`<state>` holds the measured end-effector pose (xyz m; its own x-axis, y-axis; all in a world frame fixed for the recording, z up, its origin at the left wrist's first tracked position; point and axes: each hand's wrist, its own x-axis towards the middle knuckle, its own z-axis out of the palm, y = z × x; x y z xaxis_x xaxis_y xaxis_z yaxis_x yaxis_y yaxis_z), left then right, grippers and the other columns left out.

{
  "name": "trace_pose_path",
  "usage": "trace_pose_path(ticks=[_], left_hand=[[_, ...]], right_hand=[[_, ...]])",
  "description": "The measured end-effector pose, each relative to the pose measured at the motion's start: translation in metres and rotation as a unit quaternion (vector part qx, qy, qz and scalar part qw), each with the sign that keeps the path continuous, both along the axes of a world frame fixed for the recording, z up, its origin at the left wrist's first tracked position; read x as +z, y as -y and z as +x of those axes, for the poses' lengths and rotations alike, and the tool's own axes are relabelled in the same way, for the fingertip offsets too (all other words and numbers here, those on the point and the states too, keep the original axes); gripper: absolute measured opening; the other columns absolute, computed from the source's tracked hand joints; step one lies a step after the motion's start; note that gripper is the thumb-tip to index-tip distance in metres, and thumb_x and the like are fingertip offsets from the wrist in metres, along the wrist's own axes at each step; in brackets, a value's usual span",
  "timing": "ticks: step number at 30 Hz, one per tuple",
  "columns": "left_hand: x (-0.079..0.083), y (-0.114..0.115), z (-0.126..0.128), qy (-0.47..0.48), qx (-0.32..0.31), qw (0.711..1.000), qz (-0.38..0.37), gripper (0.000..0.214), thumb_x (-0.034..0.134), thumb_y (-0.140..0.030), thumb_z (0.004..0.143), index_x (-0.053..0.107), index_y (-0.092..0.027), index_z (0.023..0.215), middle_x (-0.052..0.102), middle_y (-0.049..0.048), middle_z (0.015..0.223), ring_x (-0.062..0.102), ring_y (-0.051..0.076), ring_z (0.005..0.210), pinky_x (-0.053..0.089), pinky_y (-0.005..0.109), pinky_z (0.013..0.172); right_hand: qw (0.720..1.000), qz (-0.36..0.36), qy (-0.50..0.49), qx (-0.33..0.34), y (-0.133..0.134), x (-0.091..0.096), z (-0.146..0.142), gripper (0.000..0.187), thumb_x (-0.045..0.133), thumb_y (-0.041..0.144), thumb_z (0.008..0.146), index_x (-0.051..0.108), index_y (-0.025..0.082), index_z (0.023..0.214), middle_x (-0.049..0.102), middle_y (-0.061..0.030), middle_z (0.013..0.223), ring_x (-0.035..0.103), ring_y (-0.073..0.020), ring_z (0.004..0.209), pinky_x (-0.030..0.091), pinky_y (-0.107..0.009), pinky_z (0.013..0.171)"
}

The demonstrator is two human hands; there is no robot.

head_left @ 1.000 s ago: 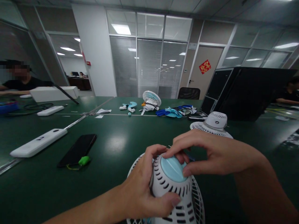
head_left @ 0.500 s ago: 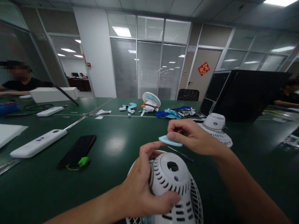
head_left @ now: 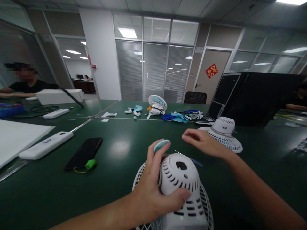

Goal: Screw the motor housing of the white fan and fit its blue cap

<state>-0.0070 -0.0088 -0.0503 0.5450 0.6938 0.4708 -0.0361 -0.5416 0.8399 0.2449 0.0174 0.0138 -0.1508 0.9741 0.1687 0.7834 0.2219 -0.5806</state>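
And there's the switch: the light-blue cap [head_left: 160, 145] has just gone from my right hand [head_left: 205, 142] to my left hand [head_left: 151, 190]! I have it tucked between two left fingers, tilted up on edge just past the top of the white fan [head_left: 178, 179]. That same hand is doing double duty, its thumb laid across the slotted housing and the palm against its side; the remaining left fingers are out of my sight behind it.

Over on the right, the pinch is gone. Those fingers curl loosely toward the thumb, nothing visible between them, though I can't tell from here whether the tips touch. The hand hangs above the table, just short of the second fan [head_left: 224, 126], with the screwdriver [head_left: 197, 162] lying near, below it.

The fan itself is right in front of me, at the near edge of the green table [head_left: 120, 182], back end up, grille underneath. With the cap off, its dark cut-out [head_left: 181, 165] shows plainly, a smaller round hole beside it. As I judge it, the uncovering is done: housing steadied, cap safely parked in the left, the right hand unburdened.
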Motion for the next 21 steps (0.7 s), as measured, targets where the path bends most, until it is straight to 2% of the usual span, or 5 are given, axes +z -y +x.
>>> trace_pose_path(ticks=[5, 10, 16, 18, 21], left_hand=[[0.013, 0.004, 0.002, -0.010, 0.011, 0.997, -0.078, 0.104, 0.084, -0.053, 0.060, 0.031, -0.025, 0.146, 0.021, 0.0125, 0.145, 0.049, 0.038, 0.123, 0.030, 0.064, 0.114], [0.011, 0.003, 0.003, 0.008, 0.011, 0.998, -0.066, 0.100, 0.084, -0.055, 0.060, 0.036, -0.028, 0.144, 0.022, 0.0105, 0.146, 0.047, 0.038, 0.125, 0.033, 0.062, 0.114], [0.008, 0.004, 0.003, 0.005, 0.004, 0.999, -0.052, 0.094, 0.082, -0.051, 0.064, 0.037, -0.028, 0.143, 0.020, 0.0103, 0.148, 0.047, 0.038, 0.126, 0.030, 0.063, 0.115], [0.008, 0.004, 0.002, 0.009, 0.001, 0.999, -0.051, 0.095, 0.082, -0.051, 0.064, 0.036, -0.029, 0.144, 0.022, 0.0102, 0.146, 0.047, 0.037, 0.125, 0.030, 0.062, 0.115], [0.008, 0.004, 0.002, 0.014, -0.003, 0.999, -0.048, 0.095, 0.083, -0.052, 0.064, 0.036, -0.030, 0.144, 0.022, 0.0095, 0.147, 0.049, 0.036, 0.124, 0.031, 0.062, 0.114]], right_hand=[[0.992, -0.081, 0.087, -0.047, 0.025, -0.044, 0.042, 0.044, 0.069, 0.057, 0.076, 0.069, 0.019, 0.098, 0.068, -0.0103, 0.101, 0.061, -0.0254, 0.088, 0.046, -0.036, 0.075], [0.991, -0.107, 0.057, -0.062, 0.030, -0.067, 0.056, 0.023, 0.068, 0.042, 0.076, 0.066, 0.019, 0.075, 0.066, -0.0049, 0.075, 0.059, -0.0204, 0.069, 0.044, -0.033, 0.063], [0.986, 0.028, -0.120, -0.108, 0.023, -0.055, 0.065, 0.033, 0.070, 0.051, 0.075, 0.063, 0.020, 0.084, 0.071, -0.0054, 0.083, 0.065, -0.0204, 0.075, 0.051, -0.034, 0.068], [0.968, 0.098, -0.200, -0.119, 0.024, -0.044, 0.066, 0.038, 0.068, 0.056, 0.076, 0.059, 0.022, 0.089, 0.072, -0.0086, 0.101, 0.068, -0.0231, 0.090, 0.055, -0.035, 0.074], [0.926, 0.189, -0.310, -0.107, 0.029, -0.013, 0.055, 0.032, 0.064, 0.056, 0.082, 0.056, 0.027, 0.092, 0.072, -0.0020, 0.107, 0.068, -0.0193, 0.103, 0.057, -0.032, 0.080]])
